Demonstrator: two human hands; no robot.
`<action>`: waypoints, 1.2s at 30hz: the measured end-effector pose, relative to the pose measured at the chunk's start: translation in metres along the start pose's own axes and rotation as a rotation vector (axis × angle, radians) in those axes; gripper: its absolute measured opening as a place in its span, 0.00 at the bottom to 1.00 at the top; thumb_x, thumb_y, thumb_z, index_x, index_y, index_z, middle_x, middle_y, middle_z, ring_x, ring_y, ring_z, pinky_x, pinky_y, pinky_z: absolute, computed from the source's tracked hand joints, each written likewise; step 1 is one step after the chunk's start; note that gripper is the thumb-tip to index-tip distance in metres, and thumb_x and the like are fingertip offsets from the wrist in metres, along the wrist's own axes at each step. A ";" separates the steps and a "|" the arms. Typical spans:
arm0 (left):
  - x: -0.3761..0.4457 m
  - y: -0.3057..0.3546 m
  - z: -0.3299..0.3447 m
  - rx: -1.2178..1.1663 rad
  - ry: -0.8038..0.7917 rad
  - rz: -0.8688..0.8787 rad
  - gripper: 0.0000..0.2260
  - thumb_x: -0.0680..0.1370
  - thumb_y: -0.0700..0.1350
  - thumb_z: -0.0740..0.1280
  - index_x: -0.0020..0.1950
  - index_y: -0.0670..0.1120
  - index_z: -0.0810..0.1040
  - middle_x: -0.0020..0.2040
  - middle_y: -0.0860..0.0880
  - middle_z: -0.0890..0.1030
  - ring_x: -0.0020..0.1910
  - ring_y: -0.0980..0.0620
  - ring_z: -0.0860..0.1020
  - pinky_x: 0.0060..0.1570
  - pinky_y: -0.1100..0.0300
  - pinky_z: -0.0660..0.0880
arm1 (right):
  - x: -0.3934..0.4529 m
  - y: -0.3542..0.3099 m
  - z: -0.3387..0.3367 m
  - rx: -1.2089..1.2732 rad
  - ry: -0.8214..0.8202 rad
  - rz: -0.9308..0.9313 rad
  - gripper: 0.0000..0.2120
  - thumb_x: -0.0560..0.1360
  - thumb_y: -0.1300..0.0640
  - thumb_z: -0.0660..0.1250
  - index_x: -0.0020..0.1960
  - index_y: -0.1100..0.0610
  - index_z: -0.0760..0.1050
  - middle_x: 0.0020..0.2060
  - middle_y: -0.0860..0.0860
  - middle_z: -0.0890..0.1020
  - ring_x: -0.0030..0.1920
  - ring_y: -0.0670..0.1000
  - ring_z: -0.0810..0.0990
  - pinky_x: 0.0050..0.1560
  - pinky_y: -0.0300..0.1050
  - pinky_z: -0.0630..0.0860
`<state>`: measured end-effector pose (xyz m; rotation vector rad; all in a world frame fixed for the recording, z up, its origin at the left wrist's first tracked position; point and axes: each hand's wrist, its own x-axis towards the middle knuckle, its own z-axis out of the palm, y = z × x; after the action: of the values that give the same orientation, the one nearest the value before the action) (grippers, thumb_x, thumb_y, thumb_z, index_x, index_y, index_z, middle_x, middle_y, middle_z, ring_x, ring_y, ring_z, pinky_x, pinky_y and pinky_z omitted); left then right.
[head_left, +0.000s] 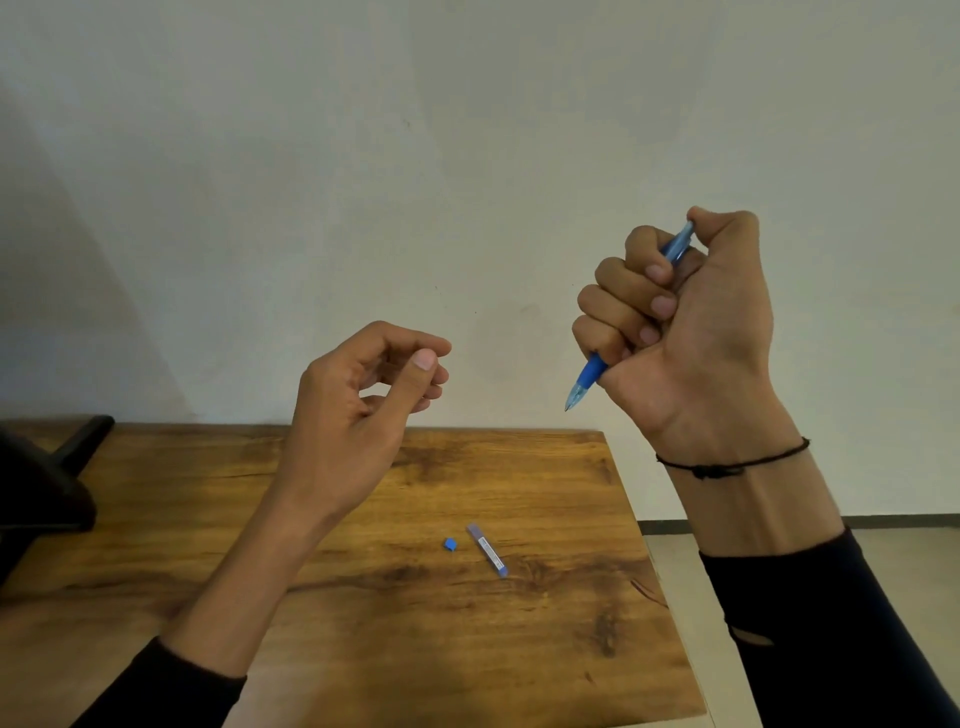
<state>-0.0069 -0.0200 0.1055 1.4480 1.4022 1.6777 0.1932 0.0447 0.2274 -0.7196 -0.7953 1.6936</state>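
Note:
My right hand (691, 332) is raised in front of the wall and grips a blue mechanical pencil (587, 379) in a fist, with the tip pointing down and to the left. My left hand (363, 405) hovers above the table with curled fingers, its thumb tip close to the fingertips. I cannot make out anything between them. On the wooden table (208, 519) below lie a small blue cap (450, 544) and, just to its right, a slim clear lead case (487, 550) with a blue end.
A black object (47, 493) stands at the table's left edge. The table's right edge runs diagonally past my right forearm, with pale floor (670, 561) beyond it. A plain wall fills the background.

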 end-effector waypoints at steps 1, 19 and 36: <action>0.000 -0.001 0.000 0.002 -0.001 -0.001 0.06 0.86 0.45 0.69 0.58 0.51 0.86 0.46 0.53 0.88 0.50 0.51 0.88 0.49 0.58 0.87 | 0.001 0.001 0.001 -0.004 0.000 0.001 0.24 0.83 0.46 0.51 0.30 0.53 0.58 0.23 0.46 0.56 0.24 0.47 0.50 0.23 0.40 0.52; -0.001 -0.004 -0.001 0.010 0.001 -0.011 0.06 0.86 0.44 0.69 0.58 0.51 0.86 0.47 0.51 0.88 0.50 0.49 0.88 0.50 0.51 0.88 | 0.003 0.007 0.004 -0.030 0.010 0.004 0.25 0.83 0.46 0.51 0.29 0.53 0.59 0.22 0.46 0.57 0.23 0.46 0.51 0.22 0.39 0.52; -0.001 -0.003 0.002 0.003 0.006 -0.009 0.06 0.84 0.47 0.70 0.57 0.52 0.86 0.48 0.51 0.88 0.50 0.50 0.88 0.49 0.54 0.88 | 0.004 0.004 0.000 -0.041 0.021 -0.010 0.25 0.83 0.45 0.51 0.30 0.53 0.58 0.22 0.46 0.56 0.24 0.47 0.51 0.23 0.39 0.53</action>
<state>-0.0059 -0.0193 0.1020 1.4370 1.4131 1.6761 0.1897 0.0476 0.2236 -0.7595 -0.8193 1.6621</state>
